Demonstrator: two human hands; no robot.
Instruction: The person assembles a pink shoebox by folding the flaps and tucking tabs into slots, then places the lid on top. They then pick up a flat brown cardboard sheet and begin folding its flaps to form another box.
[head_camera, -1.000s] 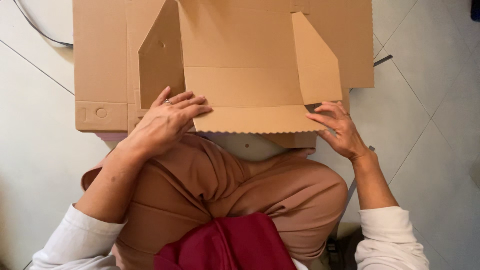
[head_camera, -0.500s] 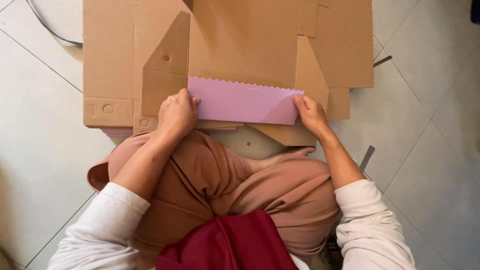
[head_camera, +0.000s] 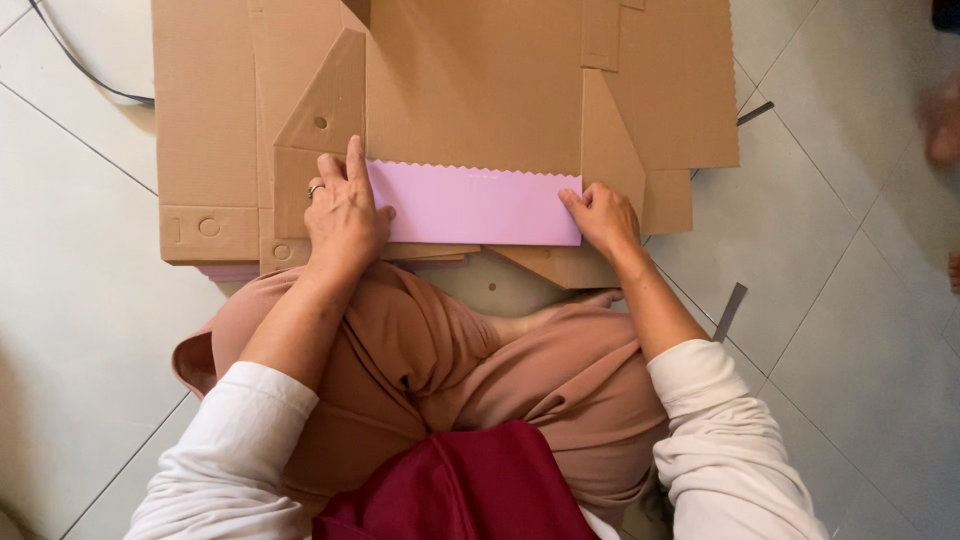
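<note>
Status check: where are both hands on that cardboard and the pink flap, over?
Left hand flat on pink flap's left end, fingers spread. Right hand pressing its right end. Flap folded over brown cardboard sheet on tiled floor. Nothing obstructing.

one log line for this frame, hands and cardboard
left hand: flat on pink flap, left end | right hand: pressing flap's right end | cardboard sheet: flat on tiled floor

Matt brown corrugated cardboard box blank (head_camera: 470, 90) lies on a smooth, faintly glossy pale tiled floor (head_camera: 80, 300). Its folded flap (head_camera: 475, 205) shows a smooth, matt pink paper facing with a scalloped edge. White sleeves (head_camera: 730, 430) and tan trousers (head_camera: 420, 350) are soft cloth.
</note>
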